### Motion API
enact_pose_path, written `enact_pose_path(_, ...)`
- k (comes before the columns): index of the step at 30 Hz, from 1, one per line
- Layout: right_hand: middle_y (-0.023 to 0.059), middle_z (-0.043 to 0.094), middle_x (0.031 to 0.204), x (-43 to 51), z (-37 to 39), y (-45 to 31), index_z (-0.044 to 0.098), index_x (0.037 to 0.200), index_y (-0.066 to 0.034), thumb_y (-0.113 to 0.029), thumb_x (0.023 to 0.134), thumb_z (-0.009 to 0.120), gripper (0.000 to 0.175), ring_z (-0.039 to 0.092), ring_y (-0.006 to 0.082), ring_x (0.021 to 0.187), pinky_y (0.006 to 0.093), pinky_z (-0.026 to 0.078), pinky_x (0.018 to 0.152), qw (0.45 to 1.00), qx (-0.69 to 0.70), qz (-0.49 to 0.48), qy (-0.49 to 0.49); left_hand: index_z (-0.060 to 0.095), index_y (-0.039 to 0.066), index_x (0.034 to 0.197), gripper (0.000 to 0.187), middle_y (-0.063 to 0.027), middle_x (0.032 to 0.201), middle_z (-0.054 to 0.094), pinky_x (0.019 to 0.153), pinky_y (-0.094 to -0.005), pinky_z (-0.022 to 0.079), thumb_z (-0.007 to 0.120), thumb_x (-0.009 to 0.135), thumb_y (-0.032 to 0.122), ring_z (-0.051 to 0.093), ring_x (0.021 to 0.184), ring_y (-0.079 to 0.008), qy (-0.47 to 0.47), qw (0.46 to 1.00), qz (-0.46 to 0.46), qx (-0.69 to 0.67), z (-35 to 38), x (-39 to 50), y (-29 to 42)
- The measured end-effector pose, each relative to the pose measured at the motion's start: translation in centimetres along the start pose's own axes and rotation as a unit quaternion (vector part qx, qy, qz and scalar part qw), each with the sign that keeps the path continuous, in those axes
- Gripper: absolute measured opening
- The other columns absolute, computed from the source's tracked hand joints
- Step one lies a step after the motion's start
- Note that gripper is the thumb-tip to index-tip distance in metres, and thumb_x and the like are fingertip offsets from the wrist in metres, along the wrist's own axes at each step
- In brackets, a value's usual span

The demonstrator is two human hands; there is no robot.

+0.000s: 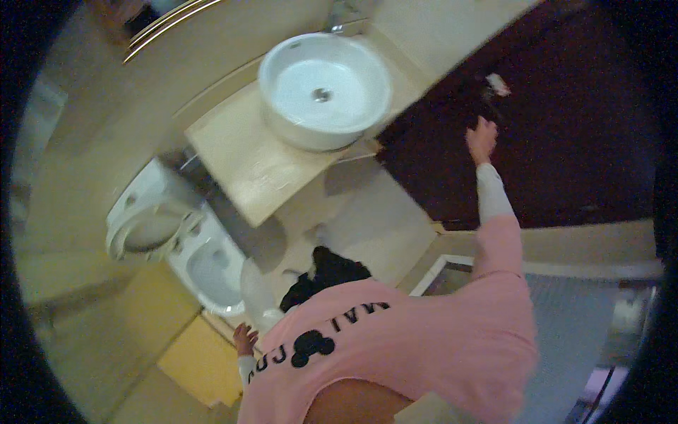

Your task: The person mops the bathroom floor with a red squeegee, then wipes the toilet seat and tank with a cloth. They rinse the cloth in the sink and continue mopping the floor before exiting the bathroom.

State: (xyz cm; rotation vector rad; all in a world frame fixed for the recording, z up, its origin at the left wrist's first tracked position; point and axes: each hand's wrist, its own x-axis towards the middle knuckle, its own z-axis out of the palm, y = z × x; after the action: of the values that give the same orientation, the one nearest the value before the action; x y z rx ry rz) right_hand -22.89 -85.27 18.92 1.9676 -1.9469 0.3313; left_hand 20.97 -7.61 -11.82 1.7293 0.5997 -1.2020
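My right hand (482,139) reaches out to a dark brown door (551,153), its fingers bent against the dark surface. Just beyond the fingertips is a small pale, shiny fitting (498,85), blurred, perhaps part of the door's handle or lock. Whether the fingers grip a dark handle is too dim to tell. Low at my other side, my left hand (245,339) hangs near the front of a white toilet (217,275), fingers loosely apart with nothing seen in them. The toilet's lid and seat (153,233) stand raised. A whitish, blurred object (259,291) lies between the bowl and my body.
A round white vessel basin (326,90) stands on a cream stone counter (238,175), under a metal tap (336,24). Gold-coloured rails (169,26) run along the wall. Behind my right arm is a white-framed panel (572,318). Yellowish tiles (201,360) lie beside the toilet.
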Motion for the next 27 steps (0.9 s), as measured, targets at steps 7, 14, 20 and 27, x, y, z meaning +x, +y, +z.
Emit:
enact_pose_path(7, 0.0141, 0.034, 0.143, 8.9, -1.4, 4.2, 0.040, 0.136, -0.0079, -0.034, 0.074, 0.076, 0.076, 0.038, 0.0364, 0.128, 0.0564, 0.038, 0.098, 0.988, -0.075, 0.076, -0.112, 0.054, 0.013, 0.115, 0.029, -0.0050, 0.100, 0.062, 0.054, -0.0303, 0.048, 0.057, 0.092, 0.030, 0.059, 0.071, -0.0201, -0.015, 1.000, 0.015, 0.019, 8.5, -3.1, 2.0)
enact_pose_path(14, 0.0156, 0.058, 0.124, 15.4, 4.4, 8.2, 0.047, 0.131, -0.0090, -0.040, 0.074, 0.074, 0.071, 0.054, 0.0331, 0.115, 0.0544, 0.041, 0.095, 0.989, -0.075, 0.051, -0.119, 0.058, 0.007, 0.097, 0.021, -0.0024, 0.076, 0.057, 0.046, -0.0271, 0.042, 0.059, 0.091, 0.028, 0.049, 0.052, -0.0135, -0.044, 0.991, 0.102, 0.080, 14.6, -4.0, 3.8)
enact_pose_path(20, 0.0101, 0.055, 0.125, 12.6, 7.2, 5.7, 0.053, 0.122, -0.0094, -0.028, 0.069, 0.079, 0.062, 0.048, 0.0286, 0.118, 0.0533, 0.039, 0.091, 0.995, -0.024, 0.091, 0.037, 0.065, 0.002, 0.102, 0.030, -0.0116, 0.083, 0.067, 0.066, -0.0347, 0.050, 0.065, 0.085, 0.026, 0.063, 0.072, -0.0213, -0.031, 0.935, 0.172, 0.308, 22.9, -2.9, 12.1)
enact_pose_path(27, 0.0120, 0.050, 0.129, 5.7, 6.0, 3.3, 0.048, 0.126, -0.0067, -0.024, 0.075, 0.075, 0.061, 0.043, 0.0277, 0.124, 0.0495, 0.032, 0.103, 0.994, -0.034, 0.107, 0.004, 0.061, 0.004, 0.117, 0.038, -0.0156, 0.110, 0.066, 0.091, -0.0380, 0.047, 0.059, 0.087, 0.028, 0.063, 0.104, -0.0271, -0.247, 0.802, 0.377, 0.392, 32.8, -6.6, 23.8)
